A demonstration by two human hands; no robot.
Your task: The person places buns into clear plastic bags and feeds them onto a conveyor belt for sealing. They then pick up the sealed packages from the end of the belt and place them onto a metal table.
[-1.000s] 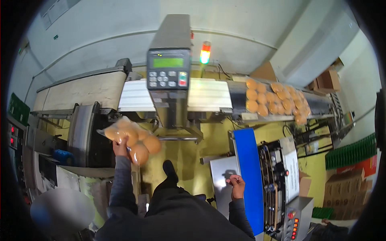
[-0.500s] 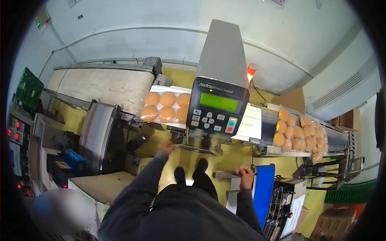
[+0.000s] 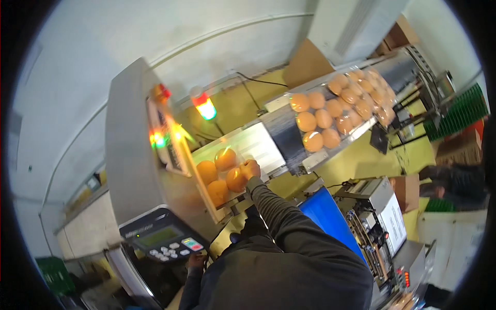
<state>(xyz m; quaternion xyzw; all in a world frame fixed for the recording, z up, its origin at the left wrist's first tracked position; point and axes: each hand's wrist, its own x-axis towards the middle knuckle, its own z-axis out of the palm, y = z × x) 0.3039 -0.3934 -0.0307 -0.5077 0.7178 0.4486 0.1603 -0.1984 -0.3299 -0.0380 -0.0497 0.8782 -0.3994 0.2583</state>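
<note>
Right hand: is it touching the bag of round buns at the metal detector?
Touching. The head view shows the right hand gripping the right edge of the bag of buns.

Right arm (image 3: 289, 217), dark-sleeved, extended between 10 and 11 o'clock, right grip (image 3: 250, 169) curled inward; left grip (image 3: 196, 260), low at 7 o'clock, finger pose unclear.

The right hand (image 3: 250, 169) pinched the right edge of a clear bag of round buns (image 3: 221, 175), which lay on a white belt (image 3: 264, 145) at the right side of a grey machine (image 3: 132, 129). The left hand (image 3: 196, 260) was just beside the machine's control panel (image 3: 161, 240), its grip unclear. Farther right, more bagged buns (image 3: 341, 106) covered part of a dark belt (image 3: 287, 126). A signal light (image 3: 204, 107) glowed on the far side; a blue belt (image 3: 333, 217) sloped at the near right.
</note>
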